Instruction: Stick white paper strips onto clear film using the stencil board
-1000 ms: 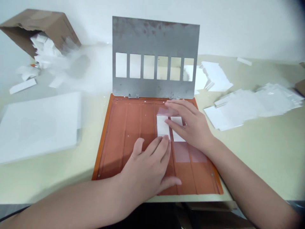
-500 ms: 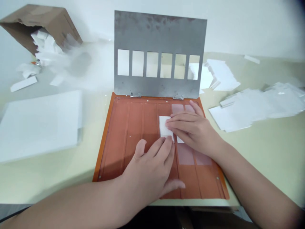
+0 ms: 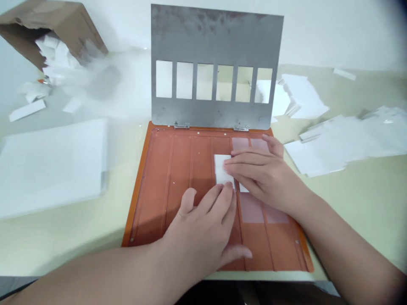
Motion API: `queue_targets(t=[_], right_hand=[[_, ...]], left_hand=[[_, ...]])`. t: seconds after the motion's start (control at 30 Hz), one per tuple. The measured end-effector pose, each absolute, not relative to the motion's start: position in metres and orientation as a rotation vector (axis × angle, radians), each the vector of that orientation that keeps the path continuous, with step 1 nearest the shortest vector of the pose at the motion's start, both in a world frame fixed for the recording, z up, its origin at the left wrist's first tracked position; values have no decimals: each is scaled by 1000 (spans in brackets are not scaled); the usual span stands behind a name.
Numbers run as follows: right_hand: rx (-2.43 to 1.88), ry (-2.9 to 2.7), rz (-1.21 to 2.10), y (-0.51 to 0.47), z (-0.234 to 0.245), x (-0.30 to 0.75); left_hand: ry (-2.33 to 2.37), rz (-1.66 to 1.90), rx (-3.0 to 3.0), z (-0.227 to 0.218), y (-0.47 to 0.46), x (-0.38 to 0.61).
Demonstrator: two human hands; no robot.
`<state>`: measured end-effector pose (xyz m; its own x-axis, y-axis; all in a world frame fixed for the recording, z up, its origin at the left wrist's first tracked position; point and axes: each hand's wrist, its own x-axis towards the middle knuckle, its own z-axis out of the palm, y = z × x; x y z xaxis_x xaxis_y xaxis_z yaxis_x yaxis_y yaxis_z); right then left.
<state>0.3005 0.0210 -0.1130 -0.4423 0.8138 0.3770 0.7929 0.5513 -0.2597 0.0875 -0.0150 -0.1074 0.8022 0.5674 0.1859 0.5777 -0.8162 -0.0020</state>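
Note:
An orange grooved tray (image 3: 171, 169) lies flat before me, with a hinged grey metal lid (image 3: 216, 38) standing upright behind it; the lid has several rectangular windows. A small white strip (image 3: 220, 166) lies in a groove right of the tray's middle. My left hand (image 3: 203, 228) rests flat, fingers stretched, fingertips at the strip's near end. My right hand (image 3: 263, 173) lies flat over the neighbouring strips, fingers extended and touching the white strip's right side. Translucent film ends (image 3: 251, 207) show below my right hand, and others above it.
A thick stack of white sheets (image 3: 51, 165) lies at the left. A tipped cardboard box (image 3: 47, 29) spills white slips at the back left. Loose white strips (image 3: 343, 140) spread over the table at the right, more behind the lid (image 3: 299, 97).
My right hand slid down and flattened onto the strips; the film piece it held up a second ago now lies in the groove. My left hand stays put. The view drifted slightly.

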Motion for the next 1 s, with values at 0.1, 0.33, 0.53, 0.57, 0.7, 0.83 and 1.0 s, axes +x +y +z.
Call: queue_targets(t=[0.1, 0.33, 0.53, 0.57, 0.7, 0.83, 1.0], right_hand=[[-1308, -2342, 44, 21, -112, 300], [-1284, -2408, -37, 20, -108, 300], [-1231, -2448, -83, 18, -101, 301], [-1219, -2447, -70, 18, -101, 301], [-1188, -2435, 10, 17, -105, 299], [-1219, -2451, -51, 17, -114, 296], [-1175, -2466, 99, 18, -113, 301]], left_hand=[[-935, -274, -2926, -107, -15, 87], [-928, -279, -2912, -107, -14, 88], [-925, -294, -2915, -107, -14, 88], [-924, -286, -2917, -107, -14, 88], [-928, -266, -2917, -106, -14, 88], [-936, -293, -2918, -109, -14, 88], [-918, -331, -2924, -110, -14, 87]])
